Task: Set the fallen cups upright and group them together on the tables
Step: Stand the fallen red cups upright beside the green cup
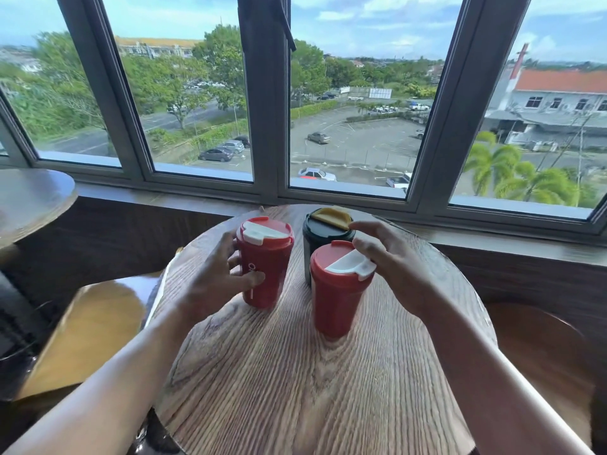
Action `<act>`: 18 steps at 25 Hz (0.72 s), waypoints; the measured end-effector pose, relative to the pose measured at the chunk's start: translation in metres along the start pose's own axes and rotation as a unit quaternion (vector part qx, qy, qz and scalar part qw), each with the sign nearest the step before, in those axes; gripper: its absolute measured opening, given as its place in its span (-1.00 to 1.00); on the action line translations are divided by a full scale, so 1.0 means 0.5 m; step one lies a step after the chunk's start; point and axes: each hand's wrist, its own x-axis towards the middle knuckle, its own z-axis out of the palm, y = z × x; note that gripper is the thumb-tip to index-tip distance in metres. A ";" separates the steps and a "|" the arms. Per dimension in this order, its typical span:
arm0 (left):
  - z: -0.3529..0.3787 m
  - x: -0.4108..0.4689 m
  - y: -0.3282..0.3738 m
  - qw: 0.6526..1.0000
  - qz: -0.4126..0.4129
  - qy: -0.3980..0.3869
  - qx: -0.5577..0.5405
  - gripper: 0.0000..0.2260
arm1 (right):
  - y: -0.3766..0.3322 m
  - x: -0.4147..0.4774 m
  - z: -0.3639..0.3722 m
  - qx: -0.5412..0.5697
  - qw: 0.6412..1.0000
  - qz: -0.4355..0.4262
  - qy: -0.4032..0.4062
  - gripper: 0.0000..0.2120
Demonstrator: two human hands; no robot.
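Note:
Three lidded cups stand upright close together on the far half of a round wooden table [312, 389]. The left red cup [269, 254] has a white lid flap, and my left hand [213, 274] wraps its side with the thumb across the front. A second red cup [335, 300] with a white flap stands nearer to me. My right hand [391, 261] hovers at its lid with fingers spread, fingertips at the flap's edge without gripping. A black cup [317, 234] with a yellow flap stands behind, partly hidden by the near red cup.
A second round table [29, 198] sits at the far left. A yellow wooden seat [88, 330] is left of my table and a dark brown seat [538, 349] is to the right. A window sill [492, 238] runs just behind the table.

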 end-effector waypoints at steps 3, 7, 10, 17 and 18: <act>0.009 -0.018 -0.006 1.000 -0.004 -0.022 -0.015 -0.27 | 0.003 0.002 -0.001 0.007 1.000 0.006 -0.006 -0.64; 0.036 -0.045 -0.007 0.999 -0.012 -0.032 0.026 -0.28 | 0.018 0.006 0.001 0.029 1.000 0.011 -0.006 -0.61; 0.063 -0.049 -0.019 0.981 -0.012 0.093 0.172 -0.22 | 0.031 0.007 0.008 0.055 0.998 0.014 0.007 -0.61; 0.071 -0.059 -0.023 0.989 0.017 0.131 0.066 -0.27 | 0.057 0.016 0.024 0.112 0.994 -0.002 0.018 -0.62; 0.069 -0.059 -0.026 0.991 0.018 0.121 0.059 -0.29 | 0.057 0.016 0.026 0.126 0.992 -0.001 0.016 -0.61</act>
